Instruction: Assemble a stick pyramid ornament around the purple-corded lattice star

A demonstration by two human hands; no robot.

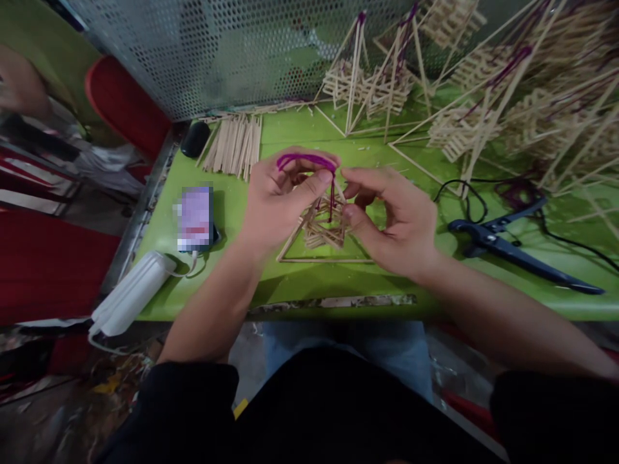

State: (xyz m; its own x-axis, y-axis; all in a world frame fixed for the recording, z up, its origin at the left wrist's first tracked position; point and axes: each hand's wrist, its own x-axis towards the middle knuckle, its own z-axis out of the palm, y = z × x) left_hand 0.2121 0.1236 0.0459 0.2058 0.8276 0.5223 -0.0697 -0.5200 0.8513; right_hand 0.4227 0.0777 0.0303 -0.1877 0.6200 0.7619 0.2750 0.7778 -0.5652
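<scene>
Just inside table edge (338,310), hands (278,203) at cord (307,156)

No lettering, label, brand, number or sign can be read from here. The lit screen of the rectangular phone (196,216) is blurred into coarse squares of pale purple and white with a reddish band near its lower edge, so any writing on it is illegible.
</scene>
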